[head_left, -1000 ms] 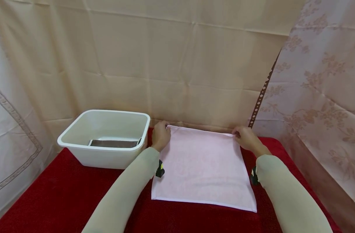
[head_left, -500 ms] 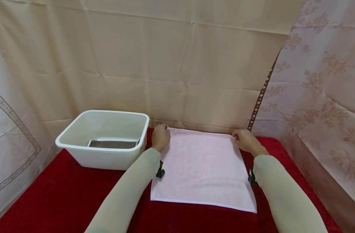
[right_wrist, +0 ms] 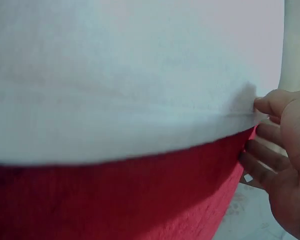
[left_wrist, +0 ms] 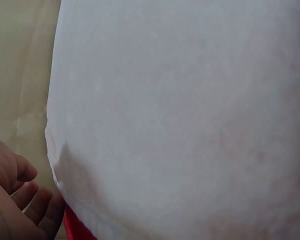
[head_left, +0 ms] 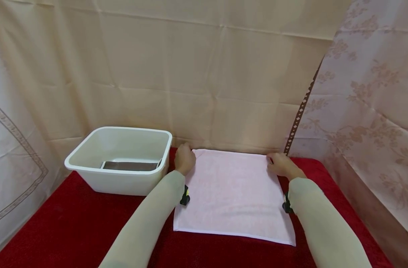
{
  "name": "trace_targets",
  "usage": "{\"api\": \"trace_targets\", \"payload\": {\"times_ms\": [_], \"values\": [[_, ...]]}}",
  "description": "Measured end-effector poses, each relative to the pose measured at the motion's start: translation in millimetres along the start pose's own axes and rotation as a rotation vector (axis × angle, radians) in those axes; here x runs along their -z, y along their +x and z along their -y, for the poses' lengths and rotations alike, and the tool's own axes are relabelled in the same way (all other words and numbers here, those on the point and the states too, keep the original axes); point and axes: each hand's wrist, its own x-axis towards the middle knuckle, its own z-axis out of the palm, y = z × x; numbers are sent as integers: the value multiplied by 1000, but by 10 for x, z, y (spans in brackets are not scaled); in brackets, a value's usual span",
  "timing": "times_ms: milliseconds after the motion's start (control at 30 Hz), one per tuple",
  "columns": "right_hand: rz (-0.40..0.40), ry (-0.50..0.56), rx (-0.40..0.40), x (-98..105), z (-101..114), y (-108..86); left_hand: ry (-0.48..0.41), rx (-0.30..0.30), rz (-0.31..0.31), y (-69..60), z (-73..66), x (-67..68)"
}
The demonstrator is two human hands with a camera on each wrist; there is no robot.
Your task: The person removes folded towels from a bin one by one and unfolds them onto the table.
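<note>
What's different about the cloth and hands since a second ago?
The far edge of the pink cloth has sunk slightly at its left end; the left hand seems to have let go there. The right hand has lowered slightly, still pinching the far right corner. The white tub and the cloth's near edge stayed put.

Pale pink, square, thin fabric cloth with a narrow, lighter hem (head_left: 234,193): unfolded, single spread sheet, lying on the red plush table cover (head_left: 90,227), right of the off-white rectangular plastic basin (head_left: 118,183), not touching it. Slightly skewed: near-right corner sits closest to the wearer. Mostly flat, shallow creases across the near half. Far-right corner pinched between thumb and forefinger of the right hand (head_left: 283,165). Left hand (head_left: 185,159) at far-left corner, fingers loosely bent at the edge, thumb off the fabric.
</note>
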Motion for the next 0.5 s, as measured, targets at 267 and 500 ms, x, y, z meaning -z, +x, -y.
{"api": "trace_targets", "payload": {"times_ms": [267,500], "values": [[21,-53,-25,-61,2,32,17,-15,76,-21,-14,-21],[48,-3,-60,-22,-38,8,19,-82,55,1,-57,-41]]}}
